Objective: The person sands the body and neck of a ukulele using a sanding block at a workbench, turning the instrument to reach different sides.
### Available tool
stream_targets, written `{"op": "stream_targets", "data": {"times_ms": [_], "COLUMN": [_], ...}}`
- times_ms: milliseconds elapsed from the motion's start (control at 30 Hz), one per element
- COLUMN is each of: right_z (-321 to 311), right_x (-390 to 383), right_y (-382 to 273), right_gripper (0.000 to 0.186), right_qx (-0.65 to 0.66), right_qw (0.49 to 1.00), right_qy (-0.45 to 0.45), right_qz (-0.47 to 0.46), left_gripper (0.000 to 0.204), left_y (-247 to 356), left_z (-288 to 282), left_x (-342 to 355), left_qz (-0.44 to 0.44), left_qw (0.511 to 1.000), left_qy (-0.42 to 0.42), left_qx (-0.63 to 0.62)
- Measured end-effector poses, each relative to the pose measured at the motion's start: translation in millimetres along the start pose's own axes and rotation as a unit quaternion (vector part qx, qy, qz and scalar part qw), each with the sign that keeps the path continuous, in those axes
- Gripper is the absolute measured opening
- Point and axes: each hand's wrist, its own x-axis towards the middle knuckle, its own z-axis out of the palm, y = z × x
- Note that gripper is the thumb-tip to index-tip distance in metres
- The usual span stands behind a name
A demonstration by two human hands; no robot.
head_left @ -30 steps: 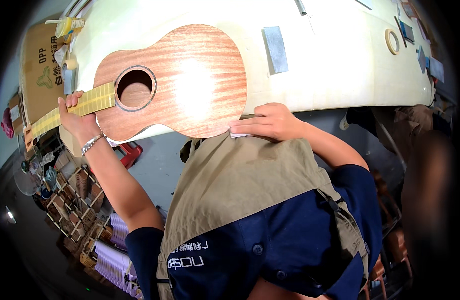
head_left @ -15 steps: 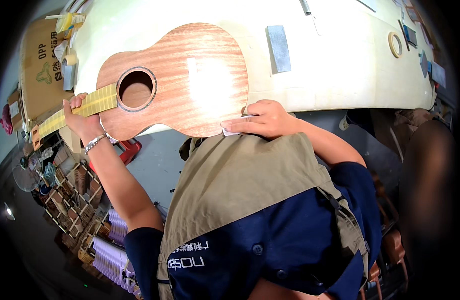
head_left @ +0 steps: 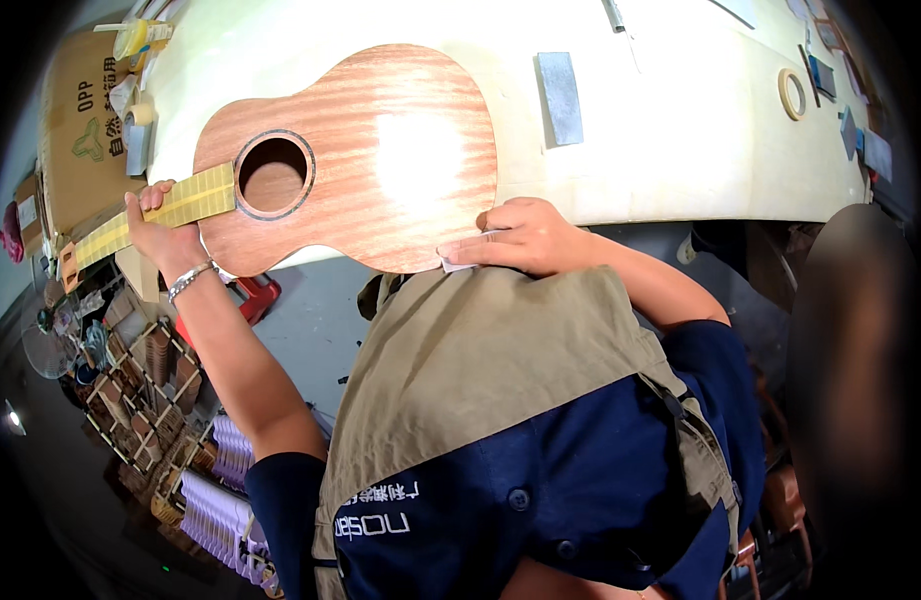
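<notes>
Pale worktable [head_left: 680,170] stretches beneath bright light, a grey block [head_left: 560,98] at one o'clock and a tape ring [head_left: 782,93] at two. Dark print [head_left: 85,97] marks a cardboard box [head_left: 72,185] at ten o'clock; white lettering [head_left: 375,524] crosses a navy shirt [head_left: 455,480] at seven. At eleven, a small wooden guitar [head_left: 345,105] rests, its neck gripped by the curled left hand [head_left: 162,235]. The right hand [head_left: 530,235], fingers part-bent, pinches a pale sheet [head_left: 454,265] against the body's five-o'clock rim.

Instrument body [head_left: 345,160]: reddish-brown, streaky lengthwise grain, dark-ringed soundhole [head_left: 275,177]. Fretboard [head_left: 202,195]: yellow, banded crosswise. Sheet [head_left: 456,265]: white. Apron [head_left: 460,350]: khaki. Shirt [head_left: 600,450]: navy. Tabletop [head_left: 680,130]: cream. Slab [head_left: 560,98]: blue-grey.
</notes>
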Motion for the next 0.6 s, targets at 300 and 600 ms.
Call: {"op": "stream_targets", "data": {"times_ms": [300, 600], "right_z": [-3.0, -36.0], "right_x": [-7.5, -31.5], "right_y": [-3.5, -20.5], "right_gripper": [0.04, 0.019], "right_qx": [0.025, 0.239], "right_qw": [0.998, 0.868], "right_qy": [-0.024, 0.209], "right_qz": [0.056, 0.382], "left_gripper": [0.027, 0.03], "left_y": [-3.7, -2.3], "left_z": [3.1, -0.1], "left_x": [1.0, 3.6], "left_qz": [0.008, -0.012], "left_qw": [1.0, 0.998], "left_qy": [-0.002, -0.061], "left_qx": [0.013, -0.024]}}
